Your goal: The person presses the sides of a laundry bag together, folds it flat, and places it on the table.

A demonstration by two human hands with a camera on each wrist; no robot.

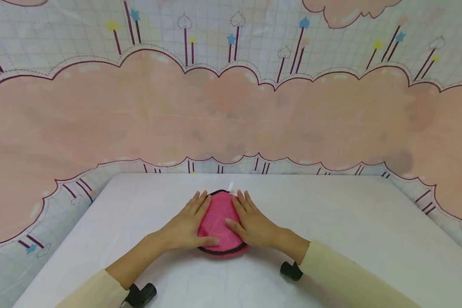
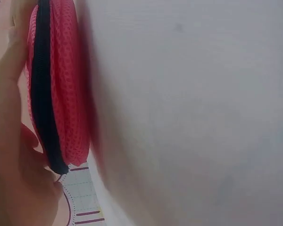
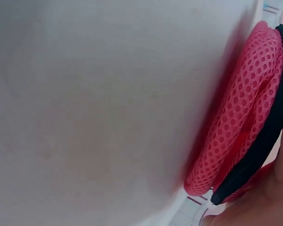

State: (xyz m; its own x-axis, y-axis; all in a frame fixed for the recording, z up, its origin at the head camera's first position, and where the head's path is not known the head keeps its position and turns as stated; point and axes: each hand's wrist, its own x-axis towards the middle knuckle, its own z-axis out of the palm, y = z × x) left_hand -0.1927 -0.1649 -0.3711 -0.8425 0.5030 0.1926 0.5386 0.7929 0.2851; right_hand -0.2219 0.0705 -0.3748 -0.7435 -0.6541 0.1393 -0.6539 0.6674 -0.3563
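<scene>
A pink mesh pouch (image 1: 221, 218) with a black zipper edge lies on the white table in the head view. My left hand (image 1: 186, 226) rests on its left side, fingers straight and pointing away, thumb laid across the near part. On the right side my right hand (image 1: 254, 224) touches it the same way, thumb on the mesh top. From the left wrist, the pouch (image 2: 68, 84) shows side-on, its dark zipper (image 2: 42, 89) running along the rim. The right wrist view shows the folded mesh (image 3: 238, 108) below the zipper (image 3: 259, 155). The fingertips are partly hidden in both wrist views.
The white table (image 1: 350, 222) spreads out around the hands. A printed cloth (image 1: 231, 115) with clouds and small stars hangs behind it and down its sides. Black camera mounts (image 1: 142, 295) sit under the wrists. A small pale tag (image 1: 230, 186) sticks up at the pouch's far edge.
</scene>
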